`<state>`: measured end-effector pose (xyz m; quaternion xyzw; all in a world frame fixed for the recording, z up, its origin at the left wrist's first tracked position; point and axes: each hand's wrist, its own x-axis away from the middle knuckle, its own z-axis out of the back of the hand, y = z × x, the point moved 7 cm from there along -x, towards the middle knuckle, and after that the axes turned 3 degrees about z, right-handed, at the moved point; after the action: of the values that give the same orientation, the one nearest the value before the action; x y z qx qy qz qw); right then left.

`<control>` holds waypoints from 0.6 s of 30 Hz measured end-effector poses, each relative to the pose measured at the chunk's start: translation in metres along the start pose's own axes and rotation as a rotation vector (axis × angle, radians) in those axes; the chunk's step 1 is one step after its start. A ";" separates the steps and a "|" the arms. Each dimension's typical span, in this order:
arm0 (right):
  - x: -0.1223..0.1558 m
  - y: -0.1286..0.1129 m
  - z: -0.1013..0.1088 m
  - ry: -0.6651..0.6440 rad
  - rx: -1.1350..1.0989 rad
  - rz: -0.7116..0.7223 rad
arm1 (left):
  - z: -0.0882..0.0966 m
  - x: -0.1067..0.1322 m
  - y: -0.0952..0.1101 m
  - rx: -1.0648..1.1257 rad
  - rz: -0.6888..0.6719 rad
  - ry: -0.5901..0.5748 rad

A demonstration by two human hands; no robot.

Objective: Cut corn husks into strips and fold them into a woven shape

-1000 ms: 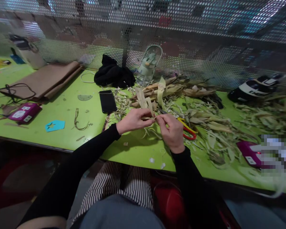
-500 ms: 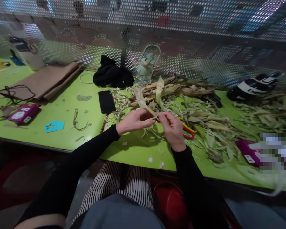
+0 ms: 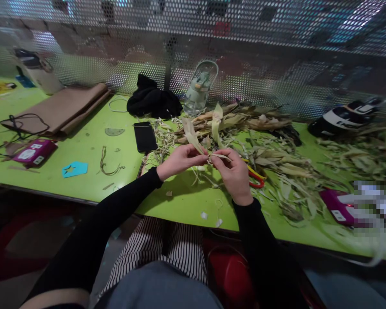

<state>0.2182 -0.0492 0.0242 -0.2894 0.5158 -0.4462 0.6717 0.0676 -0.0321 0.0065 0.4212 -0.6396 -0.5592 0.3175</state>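
Note:
Between my two hands is a dry, pale corn husk (image 3: 192,134), one broad end standing up above the fingers. My left hand (image 3: 184,162) pinches it from the left, thumb against fingers. From the right, my right hand (image 3: 233,174) pinches a thin strip of the same husk, and the fingertips of both hands nearly meet. Loose husk shreds hang and lie below the hands. Just behind them lies a heap of dried corn husks (image 3: 241,120). Scissors with red and yellow handles (image 3: 256,181) lie beside my right hand, partly covered.
On the green table (image 3: 180,206) are a black phone (image 3: 145,137), a black cloth (image 3: 152,98), a clear bottle (image 3: 199,90), and brown paper (image 3: 59,109). A dark bottle (image 3: 344,118) lies at right, near a purple power strip (image 3: 336,206); another purple block (image 3: 35,152) sits left. A perforated metal screen (image 3: 122,56) stands behind.
My fingertips have shifted on the husk; a thin strip now points right over my right fingers. My left thumb has drawn in against the fingers. The things on the table stay put.

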 end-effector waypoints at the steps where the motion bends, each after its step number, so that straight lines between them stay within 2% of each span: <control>1: 0.000 0.000 -0.001 -0.013 0.005 0.008 | 0.001 -0.001 -0.001 -0.006 0.009 0.013; 5: 0.000 0.002 -0.003 -0.026 0.026 0.007 | 0.005 -0.003 -0.006 -0.018 0.045 0.044; 8: -0.003 0.004 -0.001 -0.007 0.004 -0.003 | 0.005 -0.003 -0.006 0.063 0.079 0.039; 15: -0.008 0.015 0.003 0.035 -0.069 -0.053 | -0.005 -0.002 -0.009 0.300 0.272 -0.117; 18: -0.010 0.025 0.011 0.138 -0.108 -0.040 | -0.004 -0.003 -0.008 0.360 0.287 -0.134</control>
<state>0.2355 -0.0304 0.0109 -0.3041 0.5782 -0.4501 0.6088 0.0744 -0.0315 -0.0008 0.3378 -0.8018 -0.4122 0.2703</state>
